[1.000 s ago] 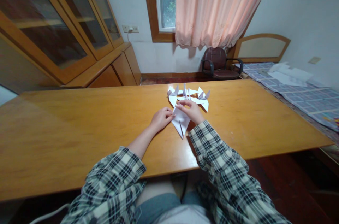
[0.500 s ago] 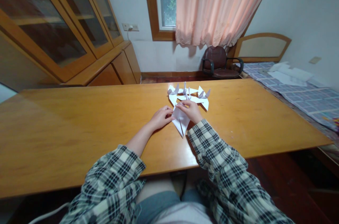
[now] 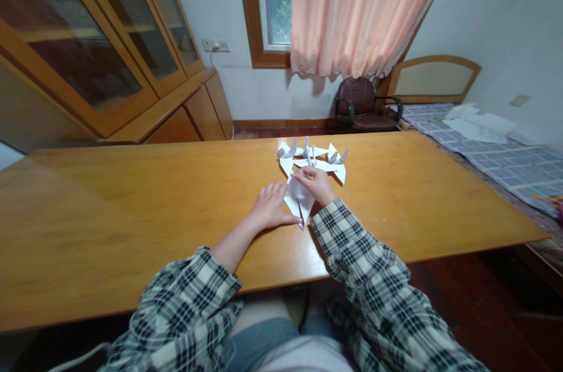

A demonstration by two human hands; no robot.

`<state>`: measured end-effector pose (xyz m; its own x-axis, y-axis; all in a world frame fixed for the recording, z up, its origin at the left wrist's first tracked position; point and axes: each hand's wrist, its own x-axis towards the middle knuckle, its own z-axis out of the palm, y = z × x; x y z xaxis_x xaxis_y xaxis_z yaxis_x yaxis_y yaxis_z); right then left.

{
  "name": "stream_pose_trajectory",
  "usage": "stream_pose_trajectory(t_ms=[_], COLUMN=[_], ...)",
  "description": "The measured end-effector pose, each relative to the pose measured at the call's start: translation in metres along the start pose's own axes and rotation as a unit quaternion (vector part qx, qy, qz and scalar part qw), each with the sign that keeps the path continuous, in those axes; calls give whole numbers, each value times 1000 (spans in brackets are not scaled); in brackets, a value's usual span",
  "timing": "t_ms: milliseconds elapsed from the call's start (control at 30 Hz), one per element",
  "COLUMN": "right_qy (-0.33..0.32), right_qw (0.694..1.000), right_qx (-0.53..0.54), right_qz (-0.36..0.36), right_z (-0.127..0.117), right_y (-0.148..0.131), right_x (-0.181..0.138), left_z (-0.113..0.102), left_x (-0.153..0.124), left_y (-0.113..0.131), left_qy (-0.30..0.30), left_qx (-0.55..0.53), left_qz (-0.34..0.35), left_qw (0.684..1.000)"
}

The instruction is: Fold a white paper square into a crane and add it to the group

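Observation:
A folded piece of white paper point(image 3: 299, 198) lies on the table in front of me, diamond-like, with a slit running down to its near point. My right hand point(image 3: 317, 184) pinches its far end between thumb and fingers. On the paper's left side, my left hand point(image 3: 271, 206) rests on the tabletop with fingers spread, its thumb reaching to the near point. Just beyond the hands stand several folded paper cranes, among them a left crane point(image 3: 287, 152) and a right crane point(image 3: 338, 159).
The wooden table point(image 3: 132, 208) stretches wide to both sides. Behind it are a brown armchair point(image 3: 357, 103) and a pink curtain point(image 3: 360, 14). A glass-door cabinet point(image 3: 109, 108) stands at the left, and a bed point(image 3: 488, 143) with a checked cover at the right.
My left hand has opened from bent fingers at the paper's left edge, and its thumb has moved down to the near point. My right hand stays in place.

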<state>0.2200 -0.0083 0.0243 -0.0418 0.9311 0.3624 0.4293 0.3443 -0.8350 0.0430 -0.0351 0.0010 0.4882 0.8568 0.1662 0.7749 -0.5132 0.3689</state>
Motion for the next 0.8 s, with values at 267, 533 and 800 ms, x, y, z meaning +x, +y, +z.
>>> stream_pose_trajectory(t_ms=[267,533,800], right_qy=[-5,-41,-71], right_qw=[1000,998,954], right_qx=[-10,38,276], right_qz=[-1,26,92], right_z=[0,0,-14], right_y=[1,-3,1], right_x=[1,0,1], left_z=[1,2,17], left_x=[-2,21,30], left_y=[5,-6,-9], left_qy=[36,114,115], left_qx=[30,-96,-353], left_qz=[-9,-15,-48], left_qw=[999,989,927])
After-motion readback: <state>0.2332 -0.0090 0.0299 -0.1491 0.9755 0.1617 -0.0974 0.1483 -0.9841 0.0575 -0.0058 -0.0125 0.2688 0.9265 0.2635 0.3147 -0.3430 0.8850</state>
